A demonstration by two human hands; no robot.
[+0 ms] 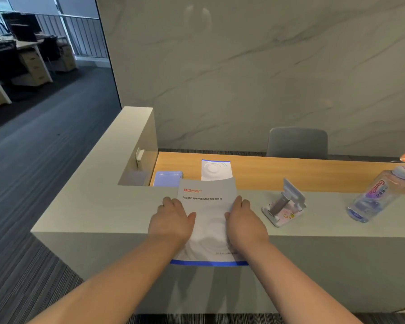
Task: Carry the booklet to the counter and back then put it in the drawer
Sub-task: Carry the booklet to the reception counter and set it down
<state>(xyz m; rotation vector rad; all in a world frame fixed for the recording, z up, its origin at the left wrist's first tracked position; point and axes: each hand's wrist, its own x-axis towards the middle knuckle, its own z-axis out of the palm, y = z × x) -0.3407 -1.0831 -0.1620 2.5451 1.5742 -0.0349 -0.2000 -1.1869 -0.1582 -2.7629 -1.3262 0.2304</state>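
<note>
So both hands are on the booklet [208,220] at centre frame; it lies across the grey counter [103,206] top, blue edge hanging off the near side; left hand [173,220] and right hand [244,222] grip its side edges, thumbs on the cover, fingers curled close together around the edges. Right of it, well apart: a phone stand [284,205], then a clear bottle [379,195] at far right. Behind, on the lower wooden desk [290,173]: a blue notebook [167,178] and another booklet [215,170]; grey chair [297,142] further back.
</note>
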